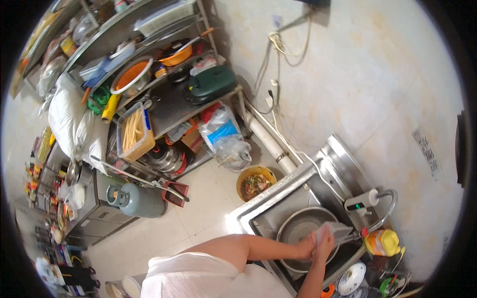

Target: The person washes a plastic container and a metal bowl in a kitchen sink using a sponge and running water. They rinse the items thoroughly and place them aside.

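Note:
Both hands are together above a round metal pan [298, 227] that lies in a stainless steel sink [257, 223]. My left hand [307, 247] grips the near side of a translucent plastic container [338, 231]. Against its side rests my right hand [325, 241], with the fingers wrapped around it. The container is tilted, its far end close to the faucet [354, 235]. What it holds cannot be made out. A white water heater unit [361, 201] with a lit green display is fixed behind the sink, and a curved metal hose runs from it.
A yellow plastic jug [383, 243] and a white patterned plate [351, 278] stand right of the sink. On the floor are a bucket of food scraps [256, 182], a grey gas cylinder [139, 200] and a red dustpan [175, 193]. A loaded metal shelf [167, 115] lines the wall.

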Demonstrator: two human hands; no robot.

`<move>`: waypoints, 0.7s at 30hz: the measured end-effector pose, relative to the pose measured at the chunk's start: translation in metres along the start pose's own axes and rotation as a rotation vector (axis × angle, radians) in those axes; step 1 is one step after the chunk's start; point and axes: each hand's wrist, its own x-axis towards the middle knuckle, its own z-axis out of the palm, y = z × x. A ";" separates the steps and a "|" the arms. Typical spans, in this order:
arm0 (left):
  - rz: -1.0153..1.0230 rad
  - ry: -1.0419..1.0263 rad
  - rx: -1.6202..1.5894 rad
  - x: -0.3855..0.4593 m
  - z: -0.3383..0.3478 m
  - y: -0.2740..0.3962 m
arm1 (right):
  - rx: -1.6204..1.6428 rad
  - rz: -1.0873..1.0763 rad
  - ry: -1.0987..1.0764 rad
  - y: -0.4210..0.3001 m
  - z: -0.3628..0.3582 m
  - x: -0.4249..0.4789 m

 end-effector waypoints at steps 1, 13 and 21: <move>0.057 0.022 -0.030 -0.004 0.011 -0.003 | -0.093 -0.068 0.128 -0.006 -0.005 -0.004; 0.203 0.089 0.055 0.044 -0.013 0.111 | 0.000 -0.226 0.562 -0.046 -0.045 -0.029; 0.489 0.114 -0.043 0.087 -0.053 0.083 | 0.455 -0.119 0.364 -0.077 -0.091 -0.077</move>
